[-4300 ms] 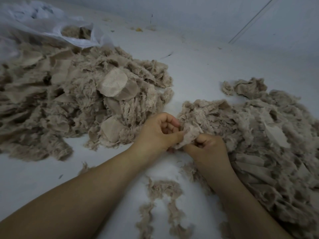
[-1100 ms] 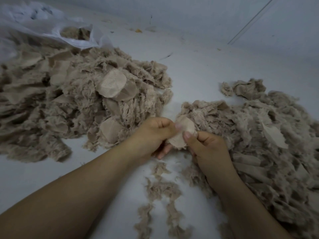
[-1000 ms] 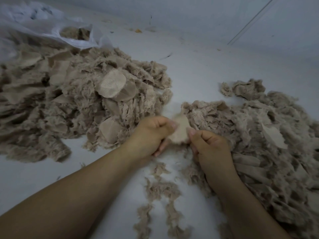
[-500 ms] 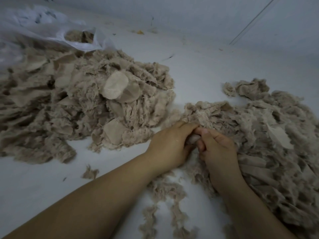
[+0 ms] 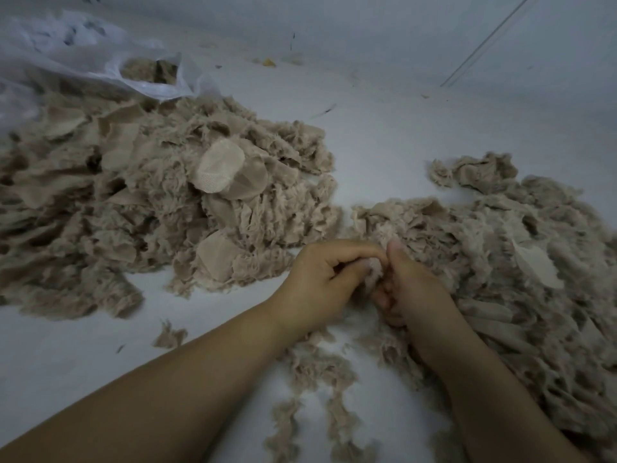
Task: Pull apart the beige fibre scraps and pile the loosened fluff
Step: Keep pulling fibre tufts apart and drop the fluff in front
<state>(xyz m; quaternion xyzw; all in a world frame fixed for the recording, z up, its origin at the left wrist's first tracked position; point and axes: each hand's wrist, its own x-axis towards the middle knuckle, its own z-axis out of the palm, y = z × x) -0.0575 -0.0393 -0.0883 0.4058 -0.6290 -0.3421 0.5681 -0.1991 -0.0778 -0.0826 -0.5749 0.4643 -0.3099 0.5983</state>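
Note:
Two heaps of beige fibre lie on a white surface: a big pile of scraps [image 5: 160, 208] at the left and another pile of fluff [image 5: 521, 262] at the right. My left hand [image 5: 320, 282] and my right hand [image 5: 414, 289] meet at the near edge of the right pile. Both have curled fingers pinching one small fuzzy beige scrap [image 5: 374, 269] between them. Most of that scrap is hidden by the fingers.
A translucent white plastic bag [image 5: 100, 61] holding more fibre lies at the back left. Loose strands of fluff [image 5: 314, 379] trail on the white surface [image 5: 384, 135] below my hands. A small tuft [image 5: 170, 335] sits left of my left forearm.
The flat round scrap held up between both hands a second ago has been drawn down and bunched up; the hands have closed together over it at the right pile's edge.

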